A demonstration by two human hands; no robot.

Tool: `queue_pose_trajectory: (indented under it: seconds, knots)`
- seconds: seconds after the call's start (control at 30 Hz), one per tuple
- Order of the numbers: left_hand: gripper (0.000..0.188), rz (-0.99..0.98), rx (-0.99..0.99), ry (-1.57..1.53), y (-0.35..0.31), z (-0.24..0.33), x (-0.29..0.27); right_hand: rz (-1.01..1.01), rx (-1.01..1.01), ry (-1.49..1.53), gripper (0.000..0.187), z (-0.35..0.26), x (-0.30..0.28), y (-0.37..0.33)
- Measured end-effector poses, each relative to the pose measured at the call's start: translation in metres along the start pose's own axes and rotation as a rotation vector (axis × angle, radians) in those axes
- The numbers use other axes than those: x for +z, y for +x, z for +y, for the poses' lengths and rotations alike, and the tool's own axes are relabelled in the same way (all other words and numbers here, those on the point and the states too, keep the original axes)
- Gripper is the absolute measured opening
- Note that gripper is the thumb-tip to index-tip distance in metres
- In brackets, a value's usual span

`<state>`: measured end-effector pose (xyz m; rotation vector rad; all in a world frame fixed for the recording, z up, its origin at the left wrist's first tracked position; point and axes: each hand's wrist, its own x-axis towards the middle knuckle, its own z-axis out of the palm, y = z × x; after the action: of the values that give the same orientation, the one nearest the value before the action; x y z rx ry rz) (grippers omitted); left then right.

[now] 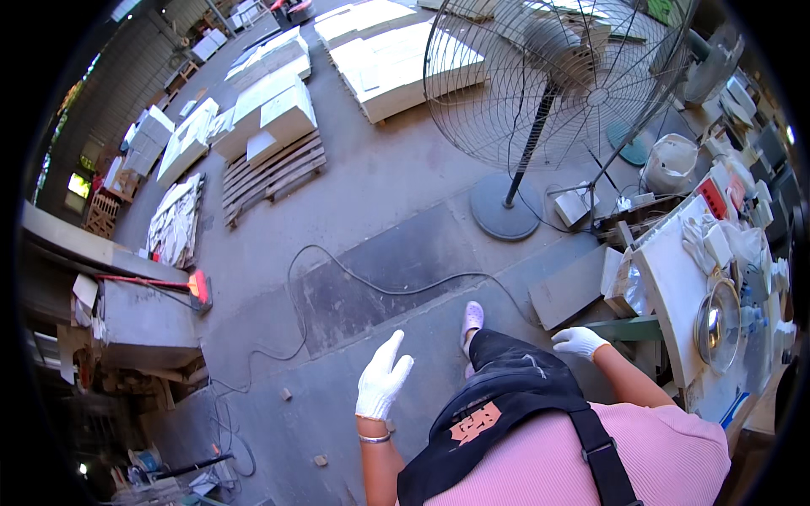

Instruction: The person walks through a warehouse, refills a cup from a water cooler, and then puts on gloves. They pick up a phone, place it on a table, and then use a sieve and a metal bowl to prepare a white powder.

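My left hand (383, 379), in a white knit glove with a metal bracelet at the wrist, is raised in front of me. Its fingers are stretched out, the thumb stands apart, and nothing is in it. At my right side, my right hand (578, 342) wears a matching glove and hangs with loosely extended fingers, empty. The nearest thing to it is the cluttered worktable (666, 291) on the right; I see a gap between hand and tabletop. A black apron (506, 388) covers my front, and one lilac clog (473, 315) shows on the floor.
A large standing fan (553, 93) rises ahead on a round base. A cable (405, 292) snakes across the floor. White stacked boards (283, 110) lie on a wooden pallet (274, 173) at the far left. A red broom (199, 289) leans by a grey block; small wood pieces (321, 460) dot the floor.
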<state>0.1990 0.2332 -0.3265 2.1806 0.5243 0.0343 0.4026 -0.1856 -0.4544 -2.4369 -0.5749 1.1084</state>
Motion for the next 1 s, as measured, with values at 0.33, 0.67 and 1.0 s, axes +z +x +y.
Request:
queue_pose_trajectory:
  seconds: [0.33, 0.67, 1.0]
  knots:
    - [0.055, 0.035, -0.075, 0.022, 0.160, -0.059, -0.106, -0.092, 0.344, 0.243, 0.043, -0.089, -0.071, 0.169]
    - [0.054, -0.215, -0.073, -0.307, 0.366, -0.090, -0.162, 0.158, 0.078, 0.510, 0.047, -0.170, -0.109, 0.299]
    - [0.049, -0.589, 0.162, -0.138, 0.668, -0.039, -0.279, 0.335, 0.545, 0.502, 0.039, -0.236, -0.052, 0.388]
